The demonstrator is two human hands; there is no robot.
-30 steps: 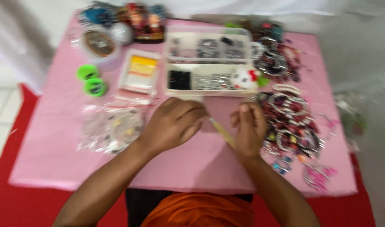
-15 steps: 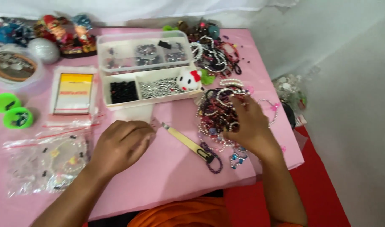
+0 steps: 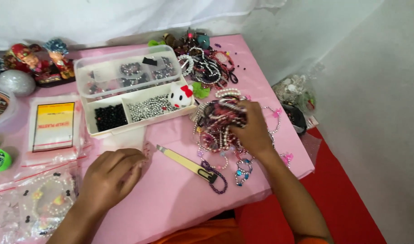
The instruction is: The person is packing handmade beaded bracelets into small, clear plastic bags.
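The right hand (image 3: 252,131) no longer sits beside the left hand (image 3: 109,174) in front of the bead box (image 3: 130,90); it now lies on the bracelet pile (image 3: 216,126) to the right of the box, fingers closed among the strands. The yellow cutter (image 3: 186,162), held between both hands a second ago, now lies loose on the worktop (image 3: 170,203) between them.

Right hand (image 3: 252,131) on bracelet pile (image 3: 216,126), left hand (image 3: 109,174) beside yellow cutter (image 3: 186,163).
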